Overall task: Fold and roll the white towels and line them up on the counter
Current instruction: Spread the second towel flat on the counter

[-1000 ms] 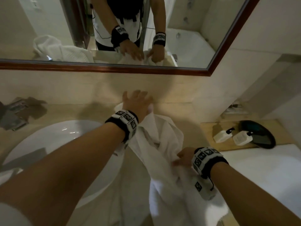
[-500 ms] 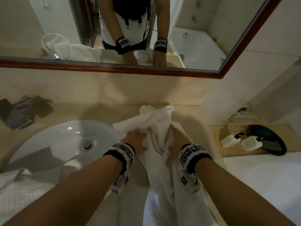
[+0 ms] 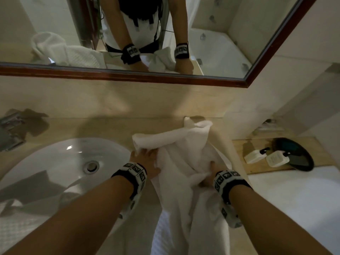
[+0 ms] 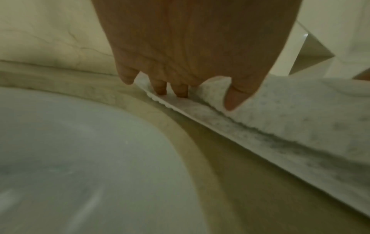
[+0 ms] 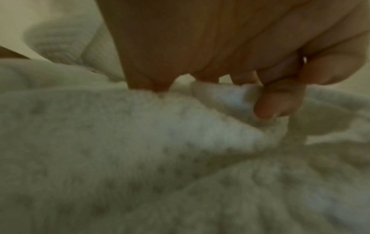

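Note:
A white towel (image 3: 184, 144) lies bunched on the beige counter (image 3: 103, 127) to the right of the sink, and its lower part hangs over the front edge. My left hand (image 3: 147, 156) grips the towel's left edge. In the left wrist view the left hand (image 4: 192, 95) has its thumb on top of the towel (image 4: 300, 126) and its fingers behind the hem. My right hand (image 3: 211, 169) holds a fold at the towel's right side. In the right wrist view the right hand (image 5: 250, 95) pinches the towel (image 5: 140, 142).
A white oval sink (image 3: 55, 162) sits on the left, with a faucet (image 3: 11, 129) behind it. More white towel cloth (image 3: 16, 225) lies at the lower left. On the right, a wooden tray (image 3: 239, 144) holds two white bottles (image 3: 254, 156) and a dark round dish (image 3: 299, 157). The mirror frame (image 3: 128, 76) runs above the counter.
My left hand came back from the back wall to the towel. Both hands then moved apart from the towel's middle, and the towel's top is now spread wider across the counter.

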A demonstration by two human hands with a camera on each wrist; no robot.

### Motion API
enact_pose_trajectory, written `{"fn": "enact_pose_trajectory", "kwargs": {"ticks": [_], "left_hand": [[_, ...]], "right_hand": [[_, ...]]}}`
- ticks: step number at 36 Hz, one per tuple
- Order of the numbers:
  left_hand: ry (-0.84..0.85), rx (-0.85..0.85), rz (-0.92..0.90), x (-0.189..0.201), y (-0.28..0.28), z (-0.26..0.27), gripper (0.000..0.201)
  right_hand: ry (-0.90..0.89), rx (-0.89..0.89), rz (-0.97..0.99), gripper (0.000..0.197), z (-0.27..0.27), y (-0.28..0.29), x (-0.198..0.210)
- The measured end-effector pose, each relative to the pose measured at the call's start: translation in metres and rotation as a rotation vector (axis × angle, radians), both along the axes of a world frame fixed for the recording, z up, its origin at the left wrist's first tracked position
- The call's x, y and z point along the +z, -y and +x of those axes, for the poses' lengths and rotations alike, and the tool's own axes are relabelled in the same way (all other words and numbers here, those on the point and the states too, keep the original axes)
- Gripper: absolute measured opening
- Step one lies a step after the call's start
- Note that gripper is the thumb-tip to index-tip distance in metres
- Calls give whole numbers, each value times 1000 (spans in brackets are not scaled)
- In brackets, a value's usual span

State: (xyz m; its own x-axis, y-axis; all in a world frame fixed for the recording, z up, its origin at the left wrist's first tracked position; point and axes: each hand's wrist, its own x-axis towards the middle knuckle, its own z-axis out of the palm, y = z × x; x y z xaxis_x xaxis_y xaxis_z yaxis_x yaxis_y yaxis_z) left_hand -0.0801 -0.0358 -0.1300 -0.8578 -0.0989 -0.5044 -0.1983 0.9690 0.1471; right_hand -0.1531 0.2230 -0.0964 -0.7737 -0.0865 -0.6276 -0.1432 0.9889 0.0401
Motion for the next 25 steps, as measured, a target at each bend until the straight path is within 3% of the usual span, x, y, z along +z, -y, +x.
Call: {"fn": "enact_pose_trajectory", "kwargs": {"ticks": [4, 7, 9, 12, 15, 16, 18, 21, 25], "left_hand": [[35, 36, -67, 3, 7, -7, 69], [86, 52, -137, 11, -9, -12, 74], [49, 69, -116, 14, -26, -16, 74], [-32, -9, -13, 11, -54, -17, 55], [-66, -42, 20, 7, -74, -12, 43], [-58, -78, 7, 2, -78, -11, 48], [-8, -115, -32, -8, -82, -8, 76], [58, -47, -65, -13, -75, -7, 110], [179, 98, -52, 3, -56, -7, 82]], "right_hand": [[43, -112, 19, 93, -7, -8, 4], [8, 50, 148, 63, -6, -9, 15], [-99, 211, 146, 54, -3, -7, 22], [-127, 349, 96, 58, -3, 6, 13], [-111, 265, -80, 59, -9, 17, -6], [-95, 269, -87, 59, -10, 17, -9], [-32, 330, -9, 66, -12, 13, -15], [40, 360, 106, 75, -17, -3, -23], [57, 111, 121, 81, -27, -35, -25]]}}
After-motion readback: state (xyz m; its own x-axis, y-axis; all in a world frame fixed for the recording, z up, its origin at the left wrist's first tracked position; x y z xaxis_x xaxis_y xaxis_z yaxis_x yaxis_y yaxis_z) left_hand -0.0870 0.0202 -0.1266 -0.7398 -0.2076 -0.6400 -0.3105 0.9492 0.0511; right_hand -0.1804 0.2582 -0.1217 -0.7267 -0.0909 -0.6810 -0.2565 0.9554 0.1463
